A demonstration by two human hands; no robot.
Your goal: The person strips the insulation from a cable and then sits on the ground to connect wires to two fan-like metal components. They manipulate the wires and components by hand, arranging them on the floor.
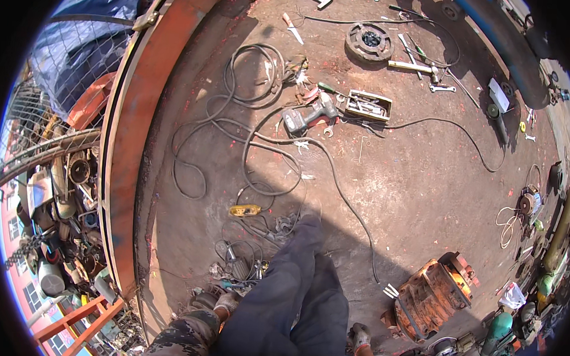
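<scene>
My left hand point(227, 301), in a work glove, hangs beside my left thigh, its fingers mostly hidden by the dark trousers point(280, 299). My right hand point(359, 336), gloved too, is low at my right side; it is too small and dark to make out the fingers' pose. No held item shows at either hand. Nearest the right hand lies a rusty orange motor housing point(429, 295), with a grey cable's bare wire ends point(391, 291) beside it. Close to the left hand, a dark power tool point(235, 265) lies among cords.
Ahead, a cordless impact wrench point(310, 118) lies beside a metal box of tools point(368, 105). Looped cable point(250, 103) and a yellow control pendant point(245, 210) lie left. Farther off are a round cast part point(369, 42), hammer point(423, 69) and angle grinder point(498, 120). An orange beam point(129, 171) borders the left.
</scene>
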